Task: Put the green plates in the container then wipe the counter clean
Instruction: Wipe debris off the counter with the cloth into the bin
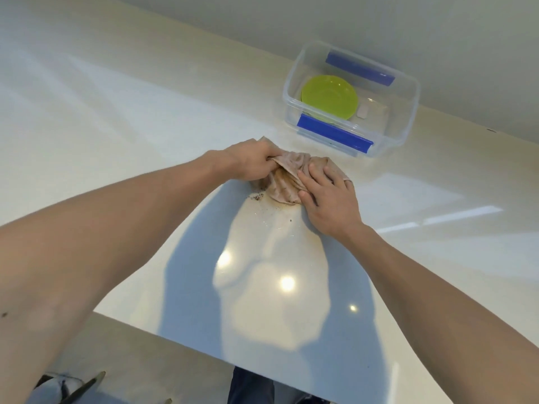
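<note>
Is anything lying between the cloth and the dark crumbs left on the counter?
Nothing visible does. The cloth, pinched by the left hand and pressed by the right hand, sits right beside the crumbs on bare counter.

Below the cloth (287,177), both forearms run off the picture's edges. The left hand (250,163) hides its fingertips in cloth folds. The container (405,83) wall blurs the plates (329,97), count unclear.

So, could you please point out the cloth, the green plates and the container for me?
cloth (294,170), head view, bunched middle between the hands.
green plates (329,96), head view, centre of the top plate.
container (291,80), head view, clear left wall.
</note>
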